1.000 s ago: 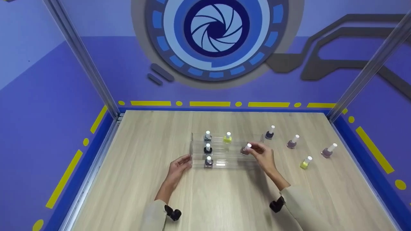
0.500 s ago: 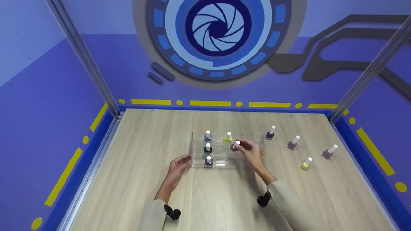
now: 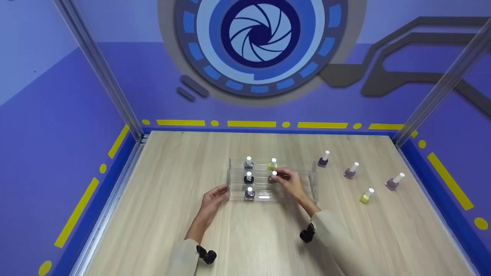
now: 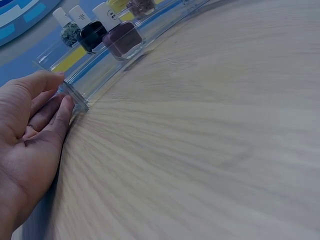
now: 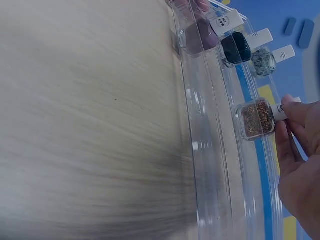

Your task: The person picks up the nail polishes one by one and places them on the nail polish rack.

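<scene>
So my right hand (image 3: pixel 292 184) is pinching the white cap of a brownish glitter polish bottle (image 5: pixel 256 119), fingertips (image 5: pixel 295 111) closed on the cap. The bottle sits on the middle step of the clear acrylic stand (image 3: pixel 312 183), just right of the black bottle (image 3: pixel 248 178) on that same step. My left hand (image 3: pixel 213 199) lies flat and relaxed, fingers straight against the stand's left end corner, holding nothing.

Handling guess: the little glass bottle looks light but top-heavy, and glass on smooth acrylic probably slides easily. The cap is the only sensible grab point with steps this narrow. The stand itself looks stiff but light, so it could skid on the wood table (image 3: pixel 172 161) if bumped, hence the bracing hand.

4 more bottles stand loose on the table to the right, well apart from the stand.
</scene>
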Demonstrator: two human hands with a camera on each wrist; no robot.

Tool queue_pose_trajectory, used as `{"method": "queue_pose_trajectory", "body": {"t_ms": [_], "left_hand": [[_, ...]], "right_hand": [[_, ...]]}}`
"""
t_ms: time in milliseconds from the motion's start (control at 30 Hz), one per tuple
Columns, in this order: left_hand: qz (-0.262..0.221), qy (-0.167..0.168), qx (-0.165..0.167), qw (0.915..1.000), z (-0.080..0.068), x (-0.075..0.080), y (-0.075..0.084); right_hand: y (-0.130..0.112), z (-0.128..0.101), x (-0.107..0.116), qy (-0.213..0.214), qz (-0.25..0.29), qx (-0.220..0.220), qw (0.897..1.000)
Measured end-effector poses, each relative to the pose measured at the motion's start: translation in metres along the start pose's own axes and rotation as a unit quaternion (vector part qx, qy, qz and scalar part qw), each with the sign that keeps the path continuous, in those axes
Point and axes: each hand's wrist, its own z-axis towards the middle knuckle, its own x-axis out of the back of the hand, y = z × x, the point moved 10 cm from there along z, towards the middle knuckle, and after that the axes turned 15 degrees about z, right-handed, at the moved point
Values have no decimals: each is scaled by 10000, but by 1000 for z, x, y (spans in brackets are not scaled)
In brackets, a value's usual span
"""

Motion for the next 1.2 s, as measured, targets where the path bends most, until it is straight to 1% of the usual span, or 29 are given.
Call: {"method": "queue_pose_trajectory", "body": {"t_ms": [133, 200, 300, 367, 467, 567, 667, 833, 933, 1100, 1200], "left_hand": [[3, -47, -51, 10000, -1, 0, -1], [47, -50, -63, 10000, -2, 1, -1], [61, -11, -46, 10000, 0, 3, 0], [56, 8, -53, 10000, 0, 4, 0], [17, -9, -76, 10000, 1, 3, 1], [-19, -3, -71, 10000, 0, 2, 1], [-6, -7, -45, 10000, 0, 0, 0], [29, -39, -17, 10000, -1, -2, -3], [14, 7, -5, 10000, -1, -1, -3], [48, 31, -81, 10000, -1, 1, 0], [4, -2, -112, 9999, 0, 0, 0]], "right_hand": [[0, -1, -2, -44, -45, -54, 10000], [2, 0, -3, -135, -64, -70, 9999], [7, 3, -2, -176, -78, -121, 9997], [13, 5, 4, -55, -71, -67, 9999], [20, 4, 20, 267, -121, 48, 9996], [18, -4, 43, 452, -234, 140, 9986], [17, -17, 73, 587, -261, 51, 9979], [13, -42, 134, 972, -354, -40, 9946], [6, -51, 170, 1266, -339, 51, 9914], [-5, -68, 226, 1847, -291, 198, 9822], [-8, -81, 256, 2329, -244, 229, 9719]]}}
